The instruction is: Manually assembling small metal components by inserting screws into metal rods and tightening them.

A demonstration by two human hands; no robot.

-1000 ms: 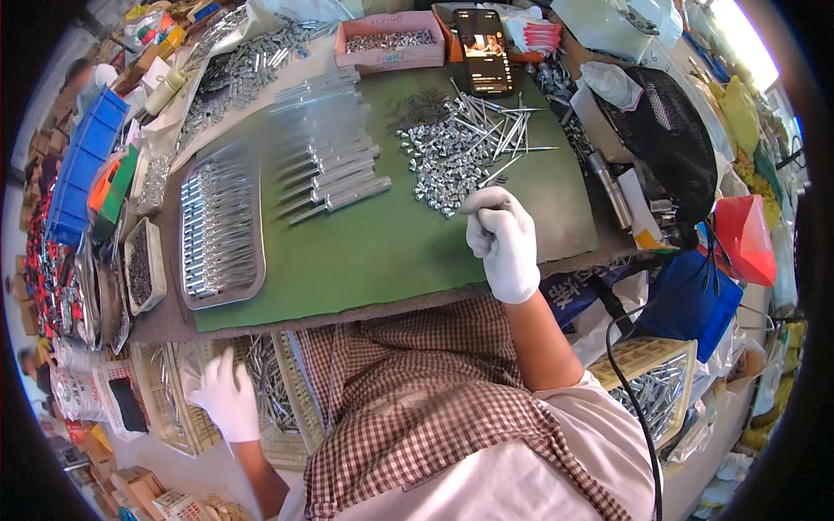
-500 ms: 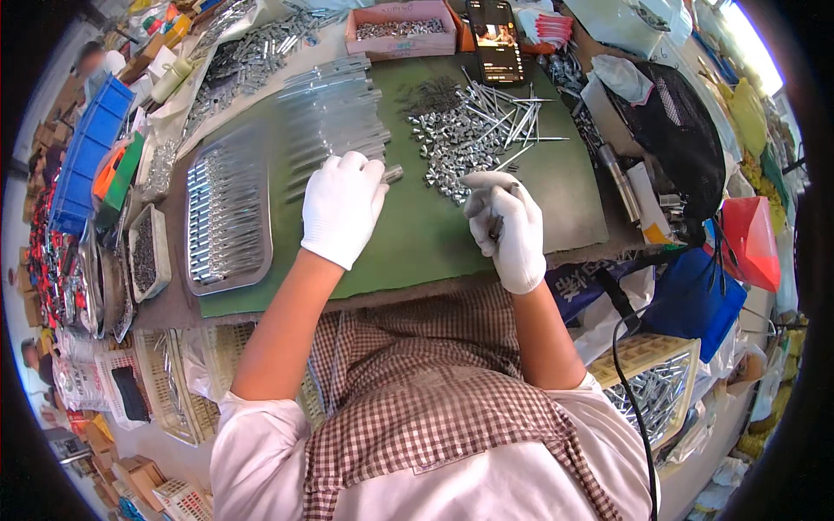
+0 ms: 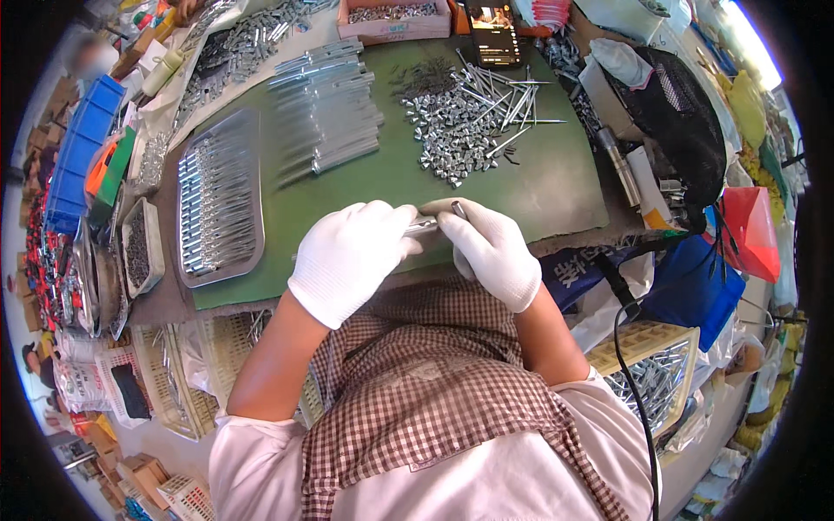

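Note:
In front of my apron, both white-gloved hands meet over the near edge of the green mat (image 3: pixel 556 204). My left hand (image 3: pixel 347 260) is closed around a shiny metal tube (image 3: pixel 423 227), whose end sticks out toward the right. My right hand (image 3: pixel 493 253) is closed at that end, with a short metal rod (image 3: pixel 459 209) poking up between thumb and fingers. Whether the rod touches the tube is hidden by the fingers. Beyond them lie a row of long metal tubes (image 3: pixel 334 113), a heap of small metal fittings (image 3: pixel 447 130) and loose thin rods (image 3: pixel 521 100).
At left, a clear tray (image 3: pixel 259 234) holds a row of metal rods with pointed ends. A pink box (image 3: pixel 395 29) of small parts and a lit phone (image 3: pixel 493 35) stand at the back. A black mesh bag (image 3: pixel 673 122) lies right, and a black cable (image 3: pixel 621 365) hangs below.
My left hand has left the row of tubes and come nearer with a tube in it. My right hand has moved left and slightly nearer to meet it.

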